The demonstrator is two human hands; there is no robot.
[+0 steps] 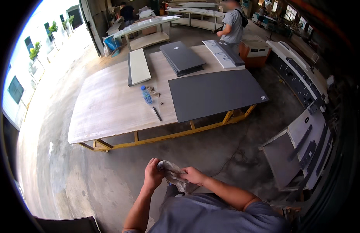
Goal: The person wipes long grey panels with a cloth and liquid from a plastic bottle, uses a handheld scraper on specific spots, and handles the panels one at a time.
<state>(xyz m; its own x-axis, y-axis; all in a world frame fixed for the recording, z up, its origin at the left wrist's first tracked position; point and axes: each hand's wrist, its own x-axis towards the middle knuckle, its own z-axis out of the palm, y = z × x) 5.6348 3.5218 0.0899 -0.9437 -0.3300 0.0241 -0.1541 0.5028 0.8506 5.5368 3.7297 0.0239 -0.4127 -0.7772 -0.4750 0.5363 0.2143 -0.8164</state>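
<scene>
A crumpled whitish rag [174,175] hangs between my two hands, in front of my body and short of the worktable. My left hand [153,173] grips its upper left edge, fingers curled. On its right side my right hand [192,176] pinches the cloth, the fingertips partly hidden by folds. Beyond my hands stands a pale-topped worktable [106,105] on a yellow frame. A large dark grey panel [218,93] lies at its right. Nearer its middle are a blue-capped plastic bottle [147,95], a black marker-like pen [156,113] and a small brownish crumpled scrap [153,92].
Toward the table's far side lie a cream panel [139,66], stacked dark panels [182,56] and a white-and-grey board stack [224,53]. A person [232,23] stands behind it. Panels [281,159] lean at the right. Another worktable [149,39] stands farther back.
</scene>
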